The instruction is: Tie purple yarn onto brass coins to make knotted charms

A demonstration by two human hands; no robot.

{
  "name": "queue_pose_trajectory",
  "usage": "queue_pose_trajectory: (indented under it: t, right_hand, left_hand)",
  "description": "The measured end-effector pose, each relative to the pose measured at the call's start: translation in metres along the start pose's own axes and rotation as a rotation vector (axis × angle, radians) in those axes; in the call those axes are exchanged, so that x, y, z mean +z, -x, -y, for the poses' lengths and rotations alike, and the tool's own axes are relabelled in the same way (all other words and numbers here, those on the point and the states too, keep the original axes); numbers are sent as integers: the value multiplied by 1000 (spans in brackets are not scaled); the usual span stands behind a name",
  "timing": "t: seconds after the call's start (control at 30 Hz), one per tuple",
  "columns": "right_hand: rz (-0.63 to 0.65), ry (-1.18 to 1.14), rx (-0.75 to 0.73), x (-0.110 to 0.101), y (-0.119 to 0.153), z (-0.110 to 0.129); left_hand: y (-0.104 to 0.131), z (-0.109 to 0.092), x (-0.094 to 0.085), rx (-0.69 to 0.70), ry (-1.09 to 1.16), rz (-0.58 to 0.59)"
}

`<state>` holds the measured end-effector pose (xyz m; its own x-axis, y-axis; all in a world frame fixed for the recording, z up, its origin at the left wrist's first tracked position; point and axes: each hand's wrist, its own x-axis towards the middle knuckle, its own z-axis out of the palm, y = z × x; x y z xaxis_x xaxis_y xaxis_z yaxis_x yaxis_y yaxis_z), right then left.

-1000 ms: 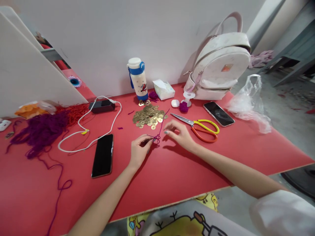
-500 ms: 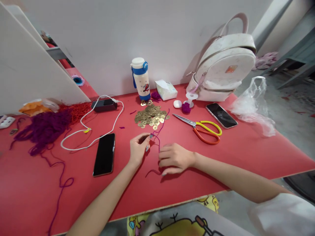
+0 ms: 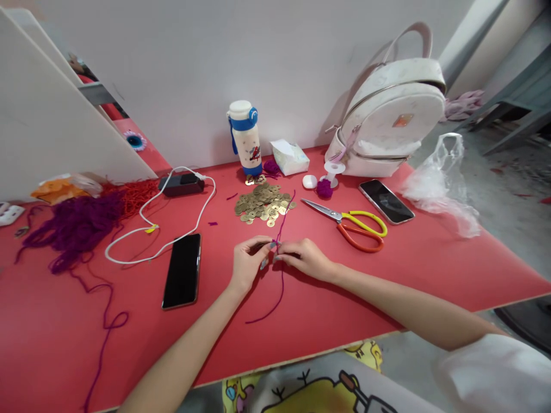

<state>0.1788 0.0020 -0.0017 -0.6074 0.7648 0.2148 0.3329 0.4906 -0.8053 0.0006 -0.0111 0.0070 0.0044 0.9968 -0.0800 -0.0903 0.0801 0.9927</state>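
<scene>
Thumb and fingers of my left hand (image 3: 248, 265) are pinched on a purple yarn strand (image 3: 282, 287). My right hand (image 3: 307, 261) meets it from the right, its fingertips closed on the same yarn. One yarn end runs up toward the coins, and a longer tail curves down over the red table (image 3: 232, 350). A small crossing or knot of yarn shows between the fingertips, too small to make out fully. Just beyond my hands lies a heap of brass-coloured holed coins (image 3: 262, 202). Scissors (image 3: 344, 219) with yellow and orange handles rest to the right, blades slightly parted.
Black phone (image 3: 183, 272), white cable (image 3: 129, 262), power bank (image 3: 183, 183) and purple yarn pile (image 3: 81, 226) are on the left. Behind stand a bottle (image 3: 247, 137), tissue pack (image 3: 290, 158) and spool (image 3: 333, 172). Rightward are a backpack (image 3: 387, 126), another phone (image 3: 385, 201) and plastic bag (image 3: 447, 189).
My right hand has moved up to my left fingertips and closed on the yarn. My left hand has shifted slightly right. The yarn tail now hangs lower in a longer curve.
</scene>
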Motion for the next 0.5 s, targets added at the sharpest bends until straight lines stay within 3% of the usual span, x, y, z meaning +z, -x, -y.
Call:
queue_pose_trajectory:
  t: [0.23,0.5]
  right_hand:
    - [71,-4,-30,-2,-1,2]
    - [60,188,-15,0,0,1]
  left_hand:
    - [7,-6,6,9,54,115]
    - [10,-10,7,22,82,159]
